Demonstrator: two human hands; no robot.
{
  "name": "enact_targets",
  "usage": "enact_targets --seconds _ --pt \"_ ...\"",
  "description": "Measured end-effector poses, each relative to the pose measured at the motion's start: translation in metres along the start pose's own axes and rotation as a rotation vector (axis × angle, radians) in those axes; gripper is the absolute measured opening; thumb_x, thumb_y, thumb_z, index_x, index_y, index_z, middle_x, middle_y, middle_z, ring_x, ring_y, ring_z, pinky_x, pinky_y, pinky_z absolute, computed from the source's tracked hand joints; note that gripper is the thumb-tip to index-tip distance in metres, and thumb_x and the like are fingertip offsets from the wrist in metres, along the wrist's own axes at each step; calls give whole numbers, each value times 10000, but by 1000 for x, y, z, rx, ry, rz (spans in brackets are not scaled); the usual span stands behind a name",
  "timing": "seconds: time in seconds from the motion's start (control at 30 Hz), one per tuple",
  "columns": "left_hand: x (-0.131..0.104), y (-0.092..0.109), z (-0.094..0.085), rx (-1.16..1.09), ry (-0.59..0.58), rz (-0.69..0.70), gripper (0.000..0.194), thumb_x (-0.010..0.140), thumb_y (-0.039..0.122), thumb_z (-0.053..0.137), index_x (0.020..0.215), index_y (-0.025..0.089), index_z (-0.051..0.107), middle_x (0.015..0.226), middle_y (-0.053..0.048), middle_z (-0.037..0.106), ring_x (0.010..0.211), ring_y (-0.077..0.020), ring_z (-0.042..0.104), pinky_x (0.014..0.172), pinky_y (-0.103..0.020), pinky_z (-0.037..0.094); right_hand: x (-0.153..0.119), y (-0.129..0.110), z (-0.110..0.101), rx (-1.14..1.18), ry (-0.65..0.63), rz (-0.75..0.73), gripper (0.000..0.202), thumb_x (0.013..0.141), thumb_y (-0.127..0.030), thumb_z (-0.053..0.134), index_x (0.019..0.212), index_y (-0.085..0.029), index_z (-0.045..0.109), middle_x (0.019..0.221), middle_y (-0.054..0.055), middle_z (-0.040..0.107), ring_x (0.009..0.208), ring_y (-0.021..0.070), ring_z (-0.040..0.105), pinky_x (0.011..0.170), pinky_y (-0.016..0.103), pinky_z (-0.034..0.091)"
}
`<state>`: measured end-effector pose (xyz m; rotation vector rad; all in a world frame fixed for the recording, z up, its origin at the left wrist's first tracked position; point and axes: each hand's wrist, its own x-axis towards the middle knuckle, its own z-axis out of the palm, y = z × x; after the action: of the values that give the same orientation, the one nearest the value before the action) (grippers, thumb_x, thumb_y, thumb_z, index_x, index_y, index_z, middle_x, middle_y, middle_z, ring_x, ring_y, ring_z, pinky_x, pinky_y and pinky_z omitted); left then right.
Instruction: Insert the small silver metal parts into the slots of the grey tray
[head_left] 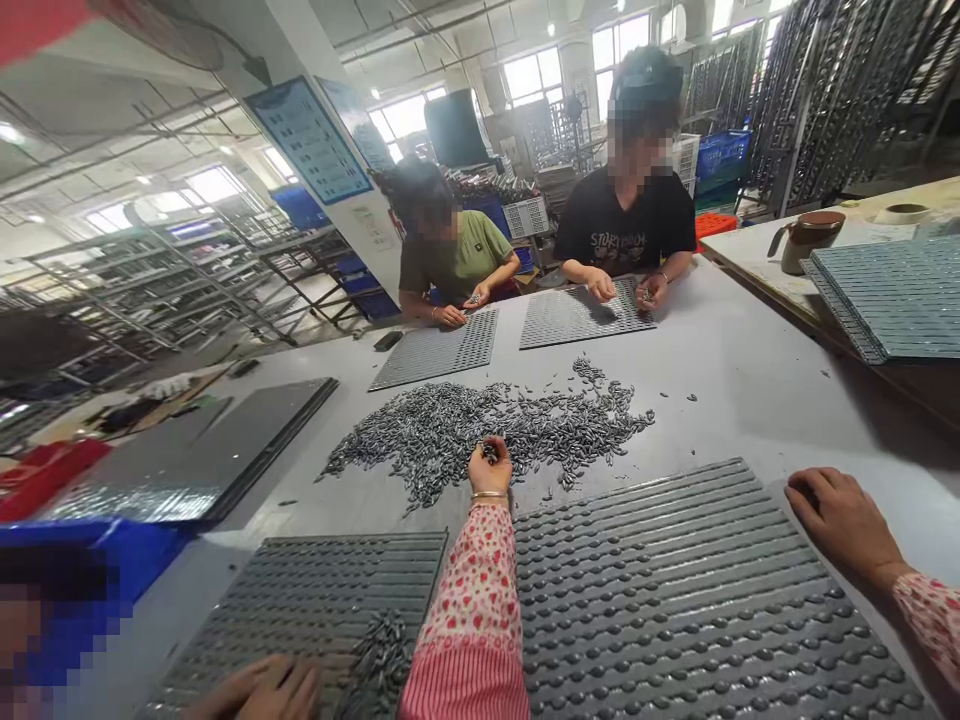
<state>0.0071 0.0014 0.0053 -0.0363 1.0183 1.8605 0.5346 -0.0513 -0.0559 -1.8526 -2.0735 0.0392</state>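
Observation:
In a strawberry-print sleeve, my left hand (pixel 491 466) reaches out to the heap of small dark-grey, shiny, spindle-shaped pieces (pixel 442 430). Its fingers curl around a few of these pieces. My right hand (pixel 844 515) lies loosely on the white table, just off the right edge of a grooved grey board (pixel 675 600), with nothing visible in it. Rows of the same pieces sit in the near and left grooves of this board, while many grooves toward its far right hold none.
At bottom left, another person's hand (pixel 274 690) rests on a second grooved board (pixel 352 570) bearing a small pile of pieces (pixel 379 660). Across the table (pixel 720 350), two people work at boards (pixel 442 350). Stacked boards (pixel 892 290) and a mug (pixel 806 240) are at right.

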Motion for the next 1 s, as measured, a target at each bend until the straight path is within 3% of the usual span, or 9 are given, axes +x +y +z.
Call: enact_targets --seconds 0.17,0.3,0.43,0.5,0.53,0.63,0.77,0.87,1.0 --pt "-18 -4 19 -27 33 4 353 855 325 532 1166 158 526 1155 -101 555 957 -214 573 783 -421 504 5 9 10 -8 48 -46 323 822 -469 414 884 -195 573 937 72 578 855 243 498 748 365 387" --pt "-48 -9 30 7 1 -80 308 862 321 525 1117 150 544 1060 -83 584 847 -174 589 697 -357 522 6 -7 -7 34 32 12 250 820 -383 447 848 -176 584 898 94 559 851 240 466 796 374 370" --pt "-94 -24 41 1 -108 -238 260 935 208 301 848 158 541 700 3 525 518 -53 482 419 -140 423 14 -26 -26 424 30 170 117 735 -285 552 745 -170 570 883 107 543 929 240 431 909 385 313" --pt "-123 -31 44 -15 -194 -326 279 924 176 271 790 184 515 652 12 499 497 -44 468 386 -101 402 19 -28 -31 799 68 368 122 663 -262 624 699 -171 552 853 83 540 932 220 427 924 363 309" --pt "-140 -35 44 -19 -232 -367 259 914 161 289 790 197 514 660 13 510 514 -47 484 397 -97 420 19 -27 -33 839 80 426 150 667 -294 620 701 -172 541 833 69 539 894 203 441 890 351 338" --pt "-194 -49 35 0 -295 -473 272 886 104 301 823 210 544 695 -7 538 542 -60 515 412 -108 459 8 -27 -49 907 130 533 252 790 -418 459 817 -174 516 818 50 554 772 154 478 738 304 403" --pt "-265 -79 8 201 -267 -659 244 878 130 389 819 237 599 724 -20 538 506 -60 490 369 -115 446 -44 -43 -84 1049 115 532 299 824 -465 436 868 -178 505 796 25 570 698 114 497 655 249 411" --pt "-308 -105 -14 228 -244 -798 150 849 172 495 768 217 614 694 -9 499 473 -40 442 354 -100 404 -92 -68 -107 1284 -40 414 242 810 -409 548 863 -173 547 762 7 554 688 106 493 664 243 411" --pt "-346 -131 -35 172 -171 -854 30 768 176 631 745 195 629 712 -1 512 511 -38 456 378 -104 399 -131 -110 -119 1279 -322 237 222 804 -382 598 857 -167 587 777 14 569 727 122 514 688 257 433"
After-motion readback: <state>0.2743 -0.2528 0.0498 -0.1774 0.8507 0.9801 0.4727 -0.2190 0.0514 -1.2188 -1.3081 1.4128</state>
